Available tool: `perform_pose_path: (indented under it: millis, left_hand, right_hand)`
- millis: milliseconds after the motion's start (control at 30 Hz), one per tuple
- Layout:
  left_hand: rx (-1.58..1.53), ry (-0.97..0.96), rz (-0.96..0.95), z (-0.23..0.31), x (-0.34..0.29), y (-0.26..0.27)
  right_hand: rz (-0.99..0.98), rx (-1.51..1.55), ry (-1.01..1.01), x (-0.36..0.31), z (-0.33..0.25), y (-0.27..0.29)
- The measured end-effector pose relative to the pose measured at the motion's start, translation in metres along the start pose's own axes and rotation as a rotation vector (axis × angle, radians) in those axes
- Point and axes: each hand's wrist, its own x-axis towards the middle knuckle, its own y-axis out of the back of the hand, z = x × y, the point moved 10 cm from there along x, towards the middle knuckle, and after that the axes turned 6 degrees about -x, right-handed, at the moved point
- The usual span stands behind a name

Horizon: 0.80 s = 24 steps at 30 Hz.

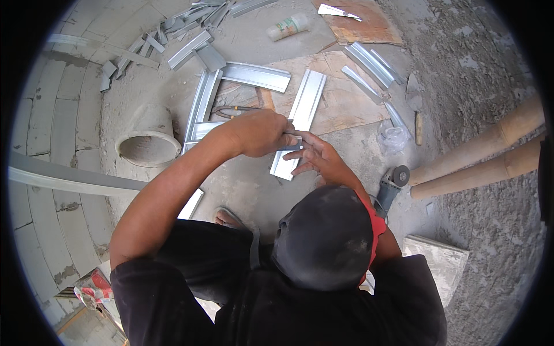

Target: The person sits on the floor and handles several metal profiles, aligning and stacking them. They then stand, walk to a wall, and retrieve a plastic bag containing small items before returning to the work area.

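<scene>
While a small metal piece (294,144) sits over the long metal strip (311,95), the left hand (262,132) pinches it between thumb and fingers, probably to steady it. The right hand (323,157) meets it, fingers partly spread; whether they grip, I cannot tell. Pliers (224,109) lie nearby, seemingly within easy reach, and a grinder (388,191) rests farther right, near poles (479,167).

Looks steeply down from above and behind the person's cap (326,239), facing forward over the black-sleeved shoulders (404,288) toward the left grip (259,132) and right grip (320,158) near mid-picture. Sits close to the cap, well back from the far floor (242,43). Reaches wide through a round, dark-rimmed fisheye, from blocks (64,115) at left to a rough grey surface (490,225) at right.
</scene>
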Motion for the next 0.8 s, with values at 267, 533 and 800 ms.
perform_pose_path:
  millis: [267,533,800]
  left_hand:
    - [0.414,-0.517,0.254,0.048,0.01,-0.052]
    - [-0.174,-0.086,0.68,-0.007,0.022,0.032]
    - [-0.949,0.347,0.951,-0.108,0.033,0.032]
  right_hand:
    - [0.303,0.188,-0.348,-0.05,0.046,0.059]
    - [0.538,0.048,-0.172,-0.039,0.045,0.104]
    - [0.336,-0.264,-0.084,-0.001,0.022,0.034]
